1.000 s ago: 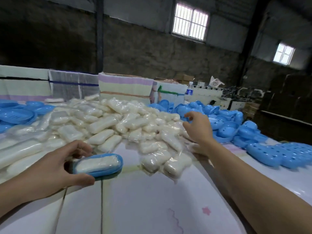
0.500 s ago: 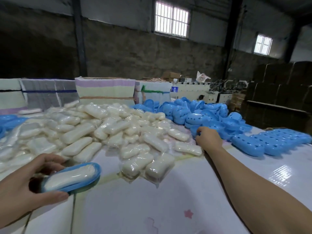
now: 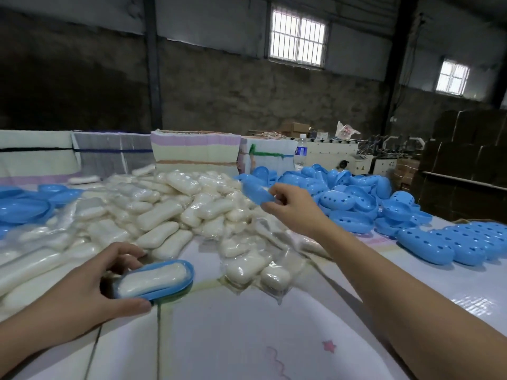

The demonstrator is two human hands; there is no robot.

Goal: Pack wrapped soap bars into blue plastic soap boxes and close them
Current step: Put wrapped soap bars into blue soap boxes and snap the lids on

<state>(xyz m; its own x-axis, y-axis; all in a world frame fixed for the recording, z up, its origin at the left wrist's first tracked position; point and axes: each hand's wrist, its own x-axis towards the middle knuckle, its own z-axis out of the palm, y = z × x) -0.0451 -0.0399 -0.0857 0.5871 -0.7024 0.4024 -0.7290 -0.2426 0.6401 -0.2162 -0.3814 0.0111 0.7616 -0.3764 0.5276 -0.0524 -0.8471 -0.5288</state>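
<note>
My left hand [image 3: 90, 290] grips a blue soap box base [image 3: 167, 287] at the lower left, just above the table. A wrapped white soap bar [image 3: 152, 278] lies in that base. My right hand [image 3: 295, 208] is raised over the soap pile and pinches a blue box lid [image 3: 253, 190] between thumb and fingers. A large heap of wrapped soap bars [image 3: 164, 212] covers the middle of the table. Loose blue lids [image 3: 348, 198] are piled to the right of the heap.
A row of nested blue lids [image 3: 461, 242] lies at the far right. More blue bases [image 3: 24, 207] sit at the left edge. Stacked bundles [image 3: 194, 152], a water bottle [image 3: 301, 152] and dark cartons [image 3: 466, 160] stand behind the white table [image 3: 247, 338].
My right hand has lifted a blue lid out of the pile on the right and carried it leftward over the soaps. My left hand keeps holding the filled base.
</note>
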